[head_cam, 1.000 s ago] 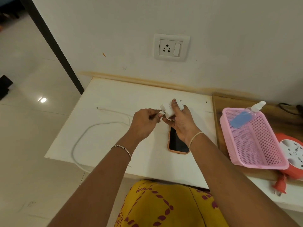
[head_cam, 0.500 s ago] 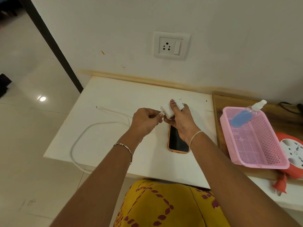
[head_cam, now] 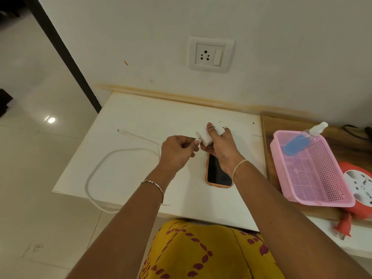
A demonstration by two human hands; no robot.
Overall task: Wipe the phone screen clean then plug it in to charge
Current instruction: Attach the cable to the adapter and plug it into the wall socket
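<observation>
moved: barely anything, cable plug (head_cam: 199,140) was kept at the charger (head_cam: 203,137)
left hand (head_cam: 177,153): cable plug was pinched
right hand (head_cam: 222,152): charger was gripped

An orange-cased, black-screened phone (head_cam: 218,173), a white charger block (head_cam: 203,136), a white cable (head_cam: 87,185), a pink perforated basket (head_cam: 314,178) and maroon-leafed yellow cloth (head_cam: 201,254) are noted.

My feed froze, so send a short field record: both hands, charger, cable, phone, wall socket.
left hand: pinches the cable plug at the port of the adapter
right hand: grips the adapter
cable: loops across the table, free end lying loose
phone: screen up on the table, orange case, no cable attached
wall socket: nothing plugged in
</observation>
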